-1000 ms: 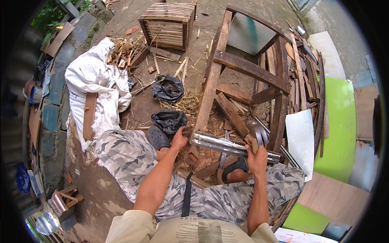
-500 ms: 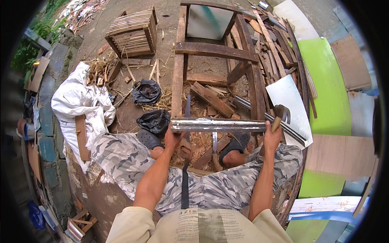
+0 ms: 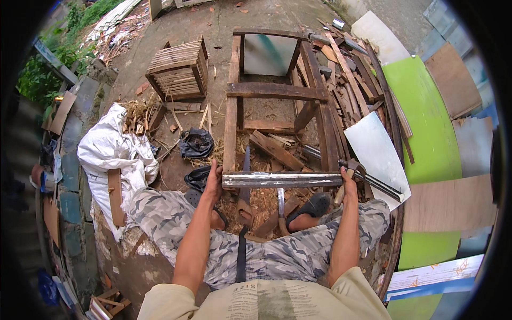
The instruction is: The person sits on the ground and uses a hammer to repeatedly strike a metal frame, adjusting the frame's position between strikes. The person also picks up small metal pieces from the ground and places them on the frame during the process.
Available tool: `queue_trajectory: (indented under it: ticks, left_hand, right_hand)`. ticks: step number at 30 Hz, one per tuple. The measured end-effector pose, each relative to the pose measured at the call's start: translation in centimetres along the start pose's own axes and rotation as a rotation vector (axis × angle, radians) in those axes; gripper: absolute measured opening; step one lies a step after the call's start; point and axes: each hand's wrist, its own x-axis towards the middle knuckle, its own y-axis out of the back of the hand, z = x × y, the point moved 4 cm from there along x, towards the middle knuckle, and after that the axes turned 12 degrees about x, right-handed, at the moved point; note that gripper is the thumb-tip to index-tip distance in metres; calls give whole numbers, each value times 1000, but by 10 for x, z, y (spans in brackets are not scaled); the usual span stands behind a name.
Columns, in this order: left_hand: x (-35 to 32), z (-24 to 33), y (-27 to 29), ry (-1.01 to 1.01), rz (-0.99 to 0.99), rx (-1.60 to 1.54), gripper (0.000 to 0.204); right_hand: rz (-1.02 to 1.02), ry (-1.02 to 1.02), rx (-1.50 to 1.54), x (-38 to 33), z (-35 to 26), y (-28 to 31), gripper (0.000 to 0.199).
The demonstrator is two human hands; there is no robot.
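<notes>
We see the metal bar lying level across the middle of the frame, just below the dark wooden frame. Our left hand has its grip clamped on the bar's left end; our right hand is wrapped around the right end, a hammer right beside it. Upper left, a slatted crate stands; a white sack sits at left.

Outdoor woodworking yard: wooden frame, offcuts

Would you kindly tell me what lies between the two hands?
In the head view, a shiny metal bar spans from the left hand to the right hand, each gripping one end.
</notes>
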Motion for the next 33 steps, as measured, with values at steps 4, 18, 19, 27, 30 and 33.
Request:
queue_trajectory:
  ticks: [4,18,19,27,30,33]
  left_hand:
    - [11,-18,23,-197,-7,-18,87]
    - [25,37,77,-98,-74,-266,69]
    - [27,37,77,-113,-81,-320,71]
    - [37,12,98,-165,-65,-535,94]
    - [29,1,83,-218,76,-555,101]
    - [11,-26,78,-344,409,-434,99]
  right_hand:
    - [-101,-87,-21,-12,1,-23,62]
    - [-227,-54,-222,-48,29,-85,48]
    - [-234,-58,-206,-50,32,-88,49]
    - [-235,-99,-234,-60,35,-93,53]
    - [-211,-89,-235,-58,32,-89,65]
    - [-255,-138,-186,-58,36,-98,74]
